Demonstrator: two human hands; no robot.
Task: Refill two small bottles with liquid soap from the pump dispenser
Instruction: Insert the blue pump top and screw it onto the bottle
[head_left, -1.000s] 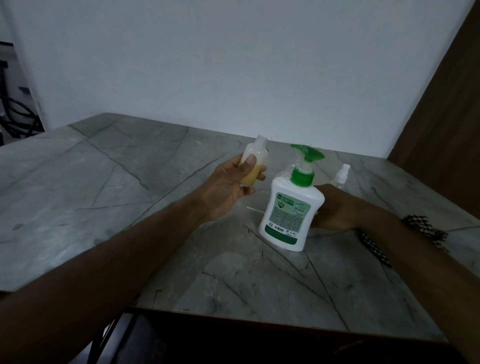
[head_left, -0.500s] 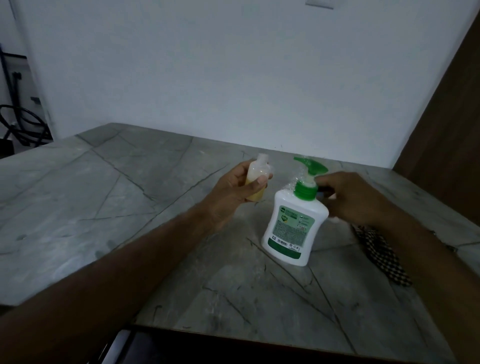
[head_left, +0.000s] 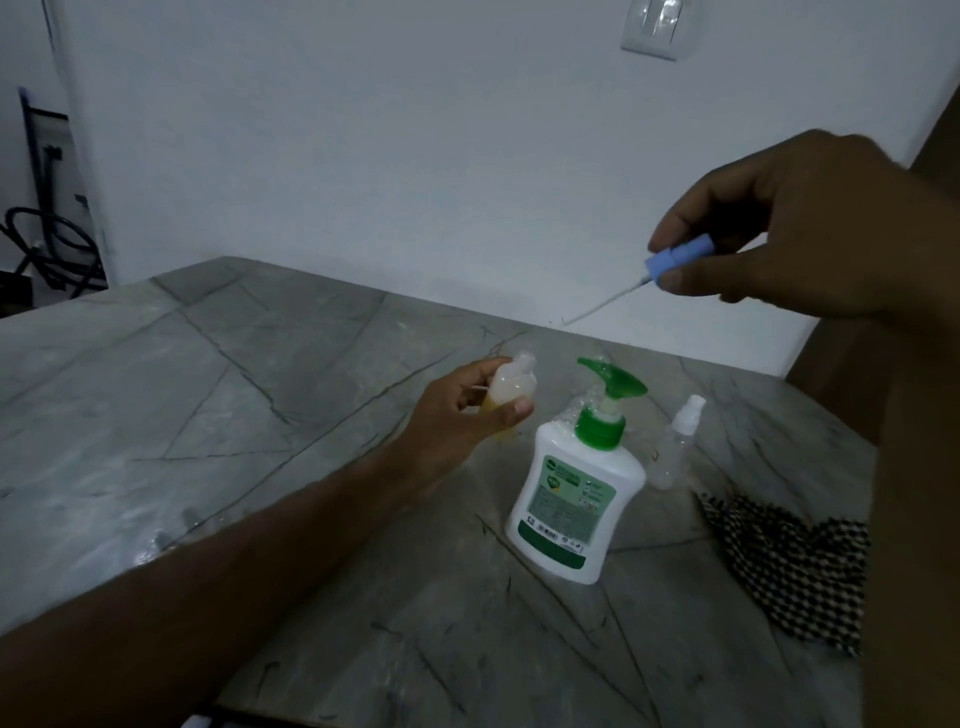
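Left hand (head_left: 462, 410) grips a small bottle (head_left: 511, 387) above the table (head_left: 208, 405), thumb and fingers curled round its lower body; bottle is uncapped, neck up, tilted slightly, with yellowish liquid in its lower part. Right hand (head_left: 800, 234) is raised well above the table, toward the wall (head_left: 363, 130); thumb and forefinger pinch a blue spray cap (head_left: 678, 260), whose thin dip tube (head_left: 602, 305) trails down and left, clear of everything. Dispenser (head_left: 576, 499) stands upright on the table, just right of the left hand and apart from it; white body, green collar, green pump head (head_left: 613, 379) with spout pointing left toward the held bottle; neither hand touches it. Second bottle (head_left: 675, 447), clear, with a white spray top fitted, stands behind and just right of the dispenser; contents cannot be told. Checked cloth (head_left: 784, 566) lies on the table at right, partly hidden by the right forearm. Light switch (head_left: 657, 26) is on the wall at top; dark cables (head_left: 47, 244) show at far left.
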